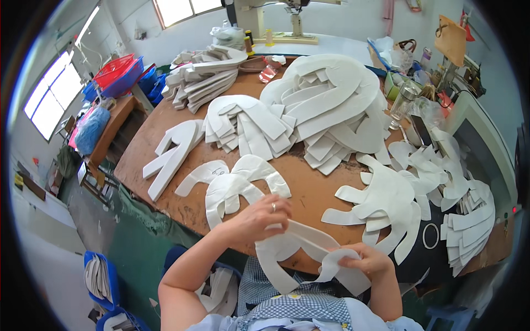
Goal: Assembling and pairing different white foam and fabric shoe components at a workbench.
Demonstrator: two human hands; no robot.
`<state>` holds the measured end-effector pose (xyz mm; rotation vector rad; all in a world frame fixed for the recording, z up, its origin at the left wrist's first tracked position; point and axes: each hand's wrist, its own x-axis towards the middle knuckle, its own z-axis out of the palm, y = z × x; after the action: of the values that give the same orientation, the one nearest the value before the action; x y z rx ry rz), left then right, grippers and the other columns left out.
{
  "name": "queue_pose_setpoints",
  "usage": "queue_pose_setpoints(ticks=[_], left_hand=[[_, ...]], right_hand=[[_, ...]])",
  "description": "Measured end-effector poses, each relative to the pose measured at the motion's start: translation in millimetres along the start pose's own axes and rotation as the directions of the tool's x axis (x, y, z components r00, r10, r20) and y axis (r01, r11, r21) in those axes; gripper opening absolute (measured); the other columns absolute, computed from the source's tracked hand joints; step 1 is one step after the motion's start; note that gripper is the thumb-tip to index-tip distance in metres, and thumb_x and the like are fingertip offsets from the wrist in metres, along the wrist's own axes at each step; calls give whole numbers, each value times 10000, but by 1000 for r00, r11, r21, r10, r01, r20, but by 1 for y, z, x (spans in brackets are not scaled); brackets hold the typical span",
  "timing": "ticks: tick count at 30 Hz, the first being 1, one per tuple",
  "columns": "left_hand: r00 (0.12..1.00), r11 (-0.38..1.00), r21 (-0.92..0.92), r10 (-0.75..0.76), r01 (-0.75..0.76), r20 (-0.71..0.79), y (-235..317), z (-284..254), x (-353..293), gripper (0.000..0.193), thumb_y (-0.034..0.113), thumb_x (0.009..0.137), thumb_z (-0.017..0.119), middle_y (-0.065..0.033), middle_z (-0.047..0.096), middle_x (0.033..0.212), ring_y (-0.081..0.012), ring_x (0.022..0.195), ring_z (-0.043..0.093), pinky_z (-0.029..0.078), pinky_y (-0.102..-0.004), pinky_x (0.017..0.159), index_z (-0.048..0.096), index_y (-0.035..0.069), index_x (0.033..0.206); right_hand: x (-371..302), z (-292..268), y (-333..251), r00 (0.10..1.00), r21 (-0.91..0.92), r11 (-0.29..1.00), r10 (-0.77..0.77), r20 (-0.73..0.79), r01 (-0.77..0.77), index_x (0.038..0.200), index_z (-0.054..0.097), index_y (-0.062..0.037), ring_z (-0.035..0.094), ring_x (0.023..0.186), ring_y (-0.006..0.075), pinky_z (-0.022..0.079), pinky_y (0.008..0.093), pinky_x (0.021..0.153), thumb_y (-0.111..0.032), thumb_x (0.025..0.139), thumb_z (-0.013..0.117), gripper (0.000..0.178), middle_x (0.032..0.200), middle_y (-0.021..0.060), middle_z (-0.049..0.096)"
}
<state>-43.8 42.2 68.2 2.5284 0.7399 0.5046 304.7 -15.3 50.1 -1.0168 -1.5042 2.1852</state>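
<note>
Over my lap at the table's front edge I hold curved white pieces, cut from what looks like padded sheet [292,243]. At their left end, my left hand [265,218], with a ring on one finger, has its fingers bent around the top edge. My right hand [369,261] pinches the right end between thumb and fingers, where a narrow curled strip [331,263] hangs down. Just beyond my left hand lie loose white U-shaped pieces [251,176], overlapping one another. Right of the hands, more arched white pieces [386,196] are spread in a fanned heap.
Tall stacks of white U-shaped pieces [331,105] cover the brown table's [309,193] far side. Another stack [494,218] and a white ring [430,235] sit at the right, near a grey monitor-like casing [483,138]. Blue bins [102,281] stand on the floor at left.
</note>
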Motion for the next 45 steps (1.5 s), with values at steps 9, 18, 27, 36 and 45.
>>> queue_pose_setpoints(ticks=[9,18,27,36,45], left_hand=[[915,940,101,-288,327,-284,19,-69,-39,288,-48,755,638,-99,653,963,-329,1033,613,325,-532,1143,630,87,1010],[616,854,73,-309,514,-724,-71,-263,-99,91,54,899,486,-60,535,824,-158,803,557,446,-294,744,570,24,889],[794,432,678,-184,594,-579,-248,-243,67,239,110,879,535,-195,618,1130,-369,1090,581,420,-485,961,624,55,1094],[890,836,320,-376,446,-259,-84,-20,89,399,106,887,637,-207,603,1127,-401,983,603,518,-485,820,501,37,1256],[845,837,164,-482,522,-232,60,103,-9,679,118,825,687,-229,394,1492,-372,1374,387,369,-459,1100,410,-97,1405]], right_hand=[[8,-32,11,987,-70,995,86,139,-77,1352,601,-15,589,1007,108,448,244,920,-69,929,625,427,1154,57,679],[10,-11,-17,997,320,944,65,40,-74,1344,565,75,595,1166,167,435,292,1022,-85,909,671,475,1297,134,631],[7,-4,-18,995,357,929,100,6,-96,1388,549,14,583,1062,113,445,262,967,-129,944,638,475,1229,91,639],[-2,-13,40,968,384,918,1,-250,98,1275,598,64,572,1243,253,451,383,1046,-27,901,630,386,1361,191,588],[-29,-33,13,555,116,830,-255,-792,546,1144,649,18,694,900,182,556,339,810,23,871,641,273,1030,83,709]])
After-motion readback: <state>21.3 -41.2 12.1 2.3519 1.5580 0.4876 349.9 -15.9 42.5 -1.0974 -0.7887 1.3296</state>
